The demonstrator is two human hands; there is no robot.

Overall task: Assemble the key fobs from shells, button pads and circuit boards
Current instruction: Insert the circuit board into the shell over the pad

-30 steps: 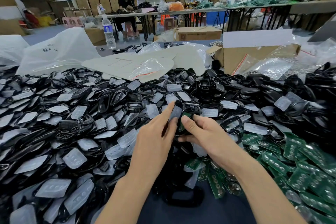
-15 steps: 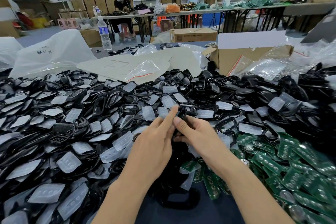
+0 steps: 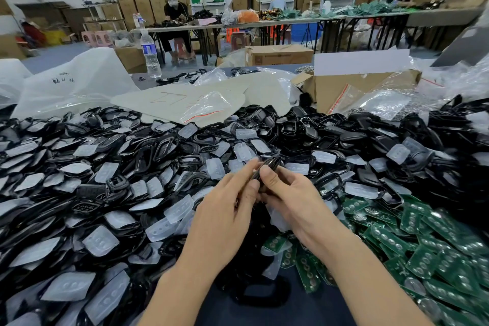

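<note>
Head view: you have one dark fob (image 3: 267, 164) pinched between both hands, raised over the heap, nearer you than the box (image 3: 341, 90) and to its left. Your left hand (image 3: 227, 209) pinches its left side with long, nearly straight fingers. Your right hand (image 3: 293, 201) curls round it from the right, thumb pressed on the near edge. The right hand's other fingers are hidden behind the fob, so I can't tell how they lie.

This looks like the closing squeeze, the two shell halves being pressed shut over pad and board. To do it well:
- Put your thumbs right on the seam and press evenly along it, not at one corner.
- Work from the near end toward the far end so each catch seats in turn.
- Check that no pad edge is trapped in the joint. From here I can't tell whether the seam is fully shut.

The fob is edge-on to you, so you see its thin side rather than its button face. Its long axis slants away from you, the near end low by your right thumb and the far end raised, pointing up and rightward toward the box.

Loose black shells (image 3: 164, 148) and clear pads (image 3: 180, 209) are heaped well left of the box and nearer you. Green boards (image 3: 436, 241) lie nearer you than the box, on its right side.
</note>
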